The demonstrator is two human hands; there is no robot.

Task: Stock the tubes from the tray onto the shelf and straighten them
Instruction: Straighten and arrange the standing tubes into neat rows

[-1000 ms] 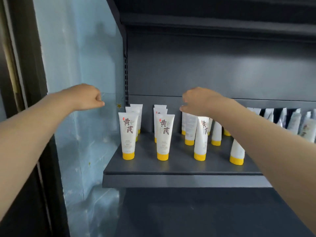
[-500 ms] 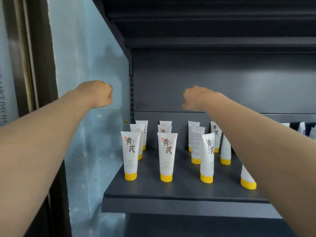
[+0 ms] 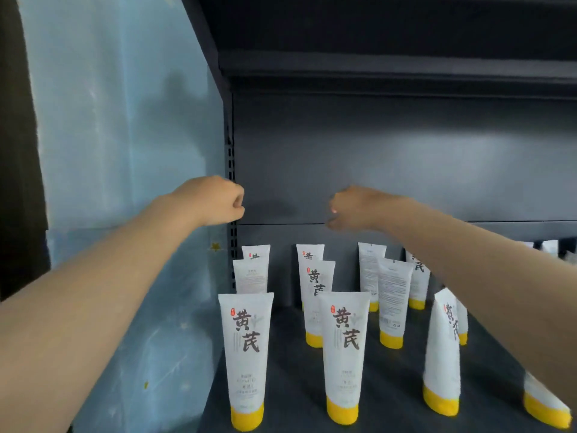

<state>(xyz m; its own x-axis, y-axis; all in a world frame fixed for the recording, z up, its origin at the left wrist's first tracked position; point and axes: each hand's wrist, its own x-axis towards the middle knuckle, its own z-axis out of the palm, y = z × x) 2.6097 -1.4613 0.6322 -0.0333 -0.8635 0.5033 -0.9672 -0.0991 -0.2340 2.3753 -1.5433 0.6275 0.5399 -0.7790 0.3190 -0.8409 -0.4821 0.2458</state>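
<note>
While left hand and right hand hover curled, empty | tubes stand on shelf, some back-facing | risk: right forearm, near tilted tube, could topple it.

Both bare forearms extended forward, raised, converging toward centre. Left hand curled into fist, knuckles up, holding nothing. Right hand curled loosely, fingers bent downward, likewise holding nothing. Hands apart.
</note>
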